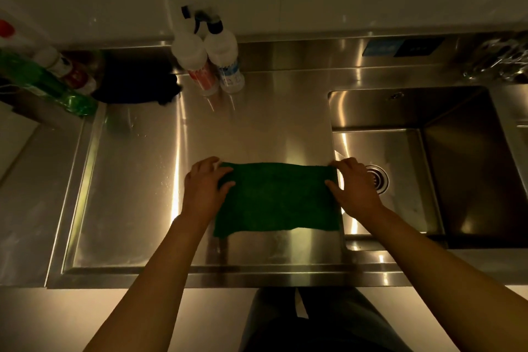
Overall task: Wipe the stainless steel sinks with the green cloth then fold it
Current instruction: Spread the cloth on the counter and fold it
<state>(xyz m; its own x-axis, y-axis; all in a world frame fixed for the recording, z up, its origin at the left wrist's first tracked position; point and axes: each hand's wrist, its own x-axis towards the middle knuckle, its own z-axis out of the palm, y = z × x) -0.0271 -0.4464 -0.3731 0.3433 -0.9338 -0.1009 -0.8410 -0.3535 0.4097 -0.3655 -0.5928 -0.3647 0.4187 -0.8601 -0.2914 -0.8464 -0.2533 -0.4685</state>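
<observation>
Plainly seen: green cloth (275, 198), spread flat on the steel counter (257, 128) at centre frame, just left of the sink (445, 168).
Left hand (204, 184): thumb and fingers on the cloth's left edge; pinching or only pressing, cannot tell.
Right hand (355, 186): the same at the right edge, hiding part of the drain (381, 180).
Upper left: green bottle (43, 80) runs off the frame; dark shape (134, 86) unreadable.
Spray bottles (223, 60): labels blurred.

The left hand (204, 183), right hand (353, 186) and both forearms are bare. At six o'clock, dark grey-blue trousers (271, 323) show a pale strip (301, 307).
</observation>
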